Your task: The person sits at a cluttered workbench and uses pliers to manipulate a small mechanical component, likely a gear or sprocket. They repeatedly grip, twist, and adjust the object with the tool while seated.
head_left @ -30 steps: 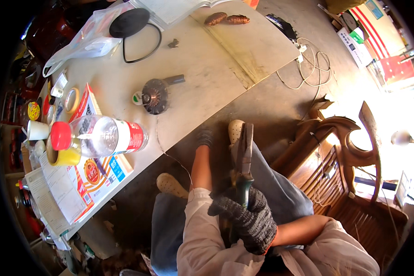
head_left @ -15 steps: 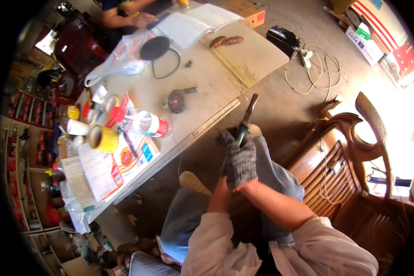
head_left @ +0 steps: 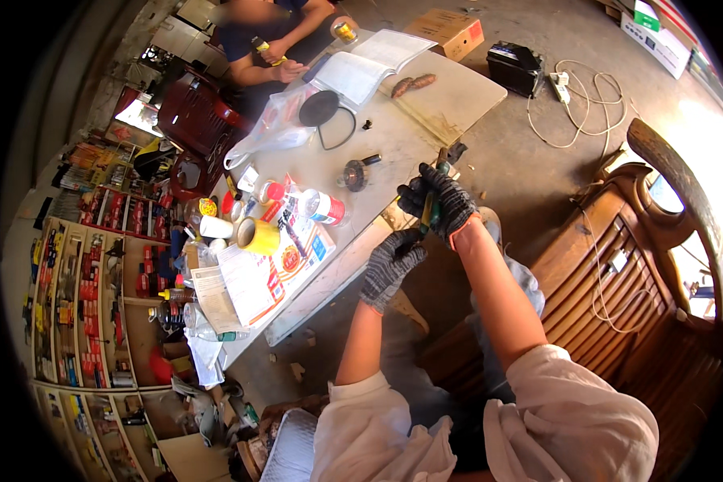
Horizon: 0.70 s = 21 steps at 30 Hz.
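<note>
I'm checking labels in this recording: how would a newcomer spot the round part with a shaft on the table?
Find the pale table at upper centre. On it, up and right of the clear bottle, sits the dark round part. Unlike the flat black disc farther up, it has a short shaft jutting out.
</note>
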Each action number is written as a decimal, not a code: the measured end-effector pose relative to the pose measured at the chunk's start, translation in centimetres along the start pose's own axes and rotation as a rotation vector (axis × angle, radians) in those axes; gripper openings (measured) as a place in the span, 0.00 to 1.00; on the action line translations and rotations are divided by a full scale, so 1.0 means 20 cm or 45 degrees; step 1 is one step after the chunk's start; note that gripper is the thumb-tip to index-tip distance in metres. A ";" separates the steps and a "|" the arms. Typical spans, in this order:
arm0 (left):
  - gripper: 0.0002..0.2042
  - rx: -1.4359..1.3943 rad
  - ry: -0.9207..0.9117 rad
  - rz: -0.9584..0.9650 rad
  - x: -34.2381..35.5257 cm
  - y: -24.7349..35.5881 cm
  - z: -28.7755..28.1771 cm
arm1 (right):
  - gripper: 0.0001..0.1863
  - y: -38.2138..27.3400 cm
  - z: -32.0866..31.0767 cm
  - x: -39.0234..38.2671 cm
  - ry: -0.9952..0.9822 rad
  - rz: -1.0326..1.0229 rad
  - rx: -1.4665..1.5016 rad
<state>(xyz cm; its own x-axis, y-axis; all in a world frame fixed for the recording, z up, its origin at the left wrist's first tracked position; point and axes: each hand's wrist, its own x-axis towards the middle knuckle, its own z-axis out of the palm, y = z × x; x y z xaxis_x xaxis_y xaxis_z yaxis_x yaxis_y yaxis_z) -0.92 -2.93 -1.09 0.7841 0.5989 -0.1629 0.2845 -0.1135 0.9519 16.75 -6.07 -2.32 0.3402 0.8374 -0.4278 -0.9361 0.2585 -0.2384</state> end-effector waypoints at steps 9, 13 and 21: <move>0.14 -0.068 -0.457 -0.133 0.04 0.13 -0.10 | 0.11 -0.06 0.02 0.00 0.005 -0.172 0.190; 0.16 0.220 -0.730 -0.060 0.10 0.23 -0.06 | 0.09 -0.15 -0.01 -0.01 0.062 -0.296 0.300; 0.23 -0.449 0.475 0.229 0.66 0.09 -0.29 | 0.10 -0.25 -0.04 -0.05 0.232 -0.528 0.297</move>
<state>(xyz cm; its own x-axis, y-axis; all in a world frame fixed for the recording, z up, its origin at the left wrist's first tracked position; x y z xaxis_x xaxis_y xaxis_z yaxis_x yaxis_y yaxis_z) 6.68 9.35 -0.07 0.5358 0.8427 0.0529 -0.0891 -0.0059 0.9960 21.14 -8.61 -1.32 0.6779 0.5492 -0.4887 -0.7069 0.6695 -0.2283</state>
